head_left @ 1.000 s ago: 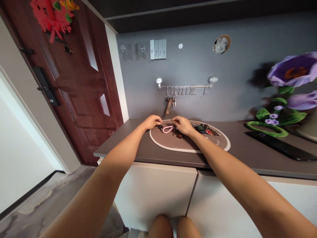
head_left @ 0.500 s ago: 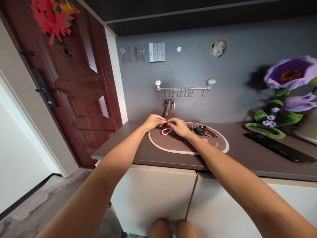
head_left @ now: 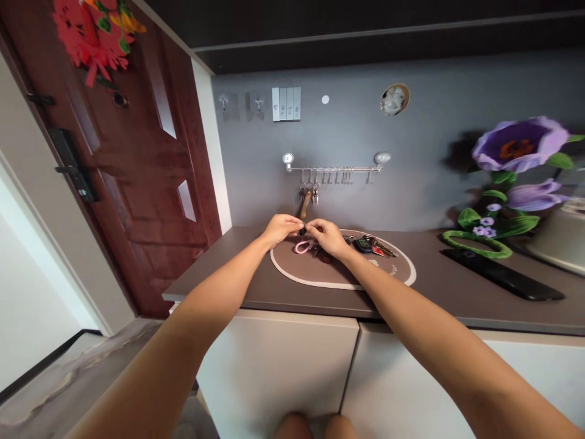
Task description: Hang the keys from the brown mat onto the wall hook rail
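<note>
My left hand (head_left: 280, 230) and my right hand (head_left: 326, 238) meet above the far edge of an oval brown mat (head_left: 320, 281). Their fingertips pinch a small dark object (head_left: 303, 229), too small to identify. Just below them, a pink loop strap (head_left: 305, 246) lies on the mat. A dark brown item (head_left: 325, 256) sits partly under my right hand. To the right of that hand lies a bunch of keys with a dark fob (head_left: 365, 245).
The mat rests on a dark grey countertop (head_left: 214, 280) above white cabinets (head_left: 274, 378). A wall-mounted metal hook rail (head_left: 333, 169) holds hanging keys (head_left: 308, 195) above the mat. A black flat slab (head_left: 503, 274) lies at right; a brown door (head_left: 137, 152) stands at left.
Both hands have drawn closer together and risen slightly above the mat, with the small dark object between their fingertips. The view has tilted slightly, shifting the scene lower in the frame.
</note>
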A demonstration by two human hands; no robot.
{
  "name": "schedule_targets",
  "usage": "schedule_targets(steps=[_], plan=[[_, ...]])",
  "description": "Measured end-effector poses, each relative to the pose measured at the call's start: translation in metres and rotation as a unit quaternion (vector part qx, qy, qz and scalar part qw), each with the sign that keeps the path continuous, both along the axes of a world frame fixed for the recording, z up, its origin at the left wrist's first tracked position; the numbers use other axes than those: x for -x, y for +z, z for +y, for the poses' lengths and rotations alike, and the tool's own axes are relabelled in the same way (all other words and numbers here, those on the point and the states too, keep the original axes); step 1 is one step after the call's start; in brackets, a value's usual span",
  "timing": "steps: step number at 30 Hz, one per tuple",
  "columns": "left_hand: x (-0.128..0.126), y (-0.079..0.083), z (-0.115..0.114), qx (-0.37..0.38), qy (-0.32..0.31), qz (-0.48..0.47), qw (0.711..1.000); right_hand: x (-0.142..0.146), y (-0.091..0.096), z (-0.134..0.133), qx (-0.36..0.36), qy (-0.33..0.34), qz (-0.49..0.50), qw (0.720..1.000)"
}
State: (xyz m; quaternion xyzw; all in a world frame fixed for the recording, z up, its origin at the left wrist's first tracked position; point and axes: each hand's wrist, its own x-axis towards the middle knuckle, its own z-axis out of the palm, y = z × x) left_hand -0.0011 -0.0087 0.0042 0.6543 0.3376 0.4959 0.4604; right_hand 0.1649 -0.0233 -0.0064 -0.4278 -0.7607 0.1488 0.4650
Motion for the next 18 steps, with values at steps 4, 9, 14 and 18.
schedule_targets(steps=[4,9,14,18], plan=[[-0.002,-0.002,0.001,0.008,-0.001,-0.014,1.0,-0.001,0.0,0.001,-0.008,0.007,0.015,1.0],[-0.006,-0.002,0.001,0.017,-0.025,-0.043,0.999,-0.003,0.003,0.002,-0.016,0.004,0.051,0.999],[-0.012,-0.007,0.003,-0.027,-0.037,-0.047,0.998,-0.01,0.005,0.008,-0.033,0.006,0.092,0.995],[-0.014,-0.012,0.001,-0.137,0.029,0.092,0.986,-0.017,0.008,0.019,-0.042,-0.019,0.129,0.991]])
